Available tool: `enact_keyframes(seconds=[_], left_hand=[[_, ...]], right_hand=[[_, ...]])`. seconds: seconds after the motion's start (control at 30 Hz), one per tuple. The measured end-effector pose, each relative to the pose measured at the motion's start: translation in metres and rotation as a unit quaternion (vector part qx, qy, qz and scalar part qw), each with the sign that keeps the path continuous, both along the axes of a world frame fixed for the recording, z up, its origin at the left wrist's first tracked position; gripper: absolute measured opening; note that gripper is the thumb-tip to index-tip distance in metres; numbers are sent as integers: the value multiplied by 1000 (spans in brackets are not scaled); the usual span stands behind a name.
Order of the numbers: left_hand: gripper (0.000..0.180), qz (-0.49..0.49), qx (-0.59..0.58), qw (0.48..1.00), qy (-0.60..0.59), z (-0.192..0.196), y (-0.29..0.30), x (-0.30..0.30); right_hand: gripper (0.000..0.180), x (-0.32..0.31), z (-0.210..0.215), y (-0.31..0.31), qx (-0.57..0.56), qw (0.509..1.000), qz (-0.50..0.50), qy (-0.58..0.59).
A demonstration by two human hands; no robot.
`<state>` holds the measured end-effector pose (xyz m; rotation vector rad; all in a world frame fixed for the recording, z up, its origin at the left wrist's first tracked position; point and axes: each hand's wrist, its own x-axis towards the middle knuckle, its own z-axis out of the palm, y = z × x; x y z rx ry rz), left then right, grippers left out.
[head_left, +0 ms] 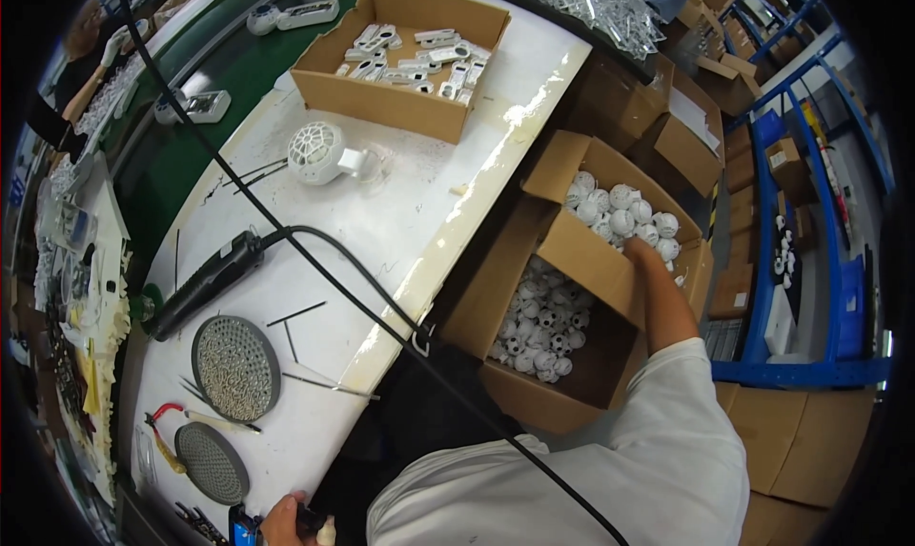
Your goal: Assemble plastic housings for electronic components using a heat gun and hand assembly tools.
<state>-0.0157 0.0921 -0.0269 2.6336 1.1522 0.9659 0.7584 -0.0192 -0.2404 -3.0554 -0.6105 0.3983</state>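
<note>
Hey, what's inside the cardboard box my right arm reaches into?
White balls lie heaped inside the cardboard box. Anything beneath the top ones is covered, a brown flap hides the near part, and the fingertips of your right grip are out of sight.

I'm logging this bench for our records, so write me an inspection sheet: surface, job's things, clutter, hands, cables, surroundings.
Surface: white bench, marked in places.
Job's things: white openwork balls in two cardboard boxes.
Clutter: black handheld tool, round grey trays, thin rods, red-and-yellow hand tool.
Hands: left hand at the bench's near edge, grip unclear; right hand in the farther box, fingers hidden.
Cables: black cable crossing the view; another cord from the black tool.
Surroundings: blue shelving, a co-worker's gloved hand.
</note>
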Motion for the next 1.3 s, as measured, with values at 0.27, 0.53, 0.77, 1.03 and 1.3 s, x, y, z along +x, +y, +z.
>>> enact_keyframes(seconds=[0.27,0.53,0.77,1.03,1.3], left_hand=[[54,7,-228,968,-104,3,-2,-3],[48,-73,-286,940,-171,33,-12,13],[46,-134,-343,923,-111,33,-32,22],[52,-23,-281,948,-149,36,-72,-31],[54,16,-192,969,-154,27,-83,-37]], right_hand=[[51,17,-1,-28,58,998,24,29],[46,-256,121,16,415,424,-74,802],[58,-504,155,35,311,348,72,881],[51,-582,216,65,299,472,330,761],[45,-602,216,57,313,548,314,709]])
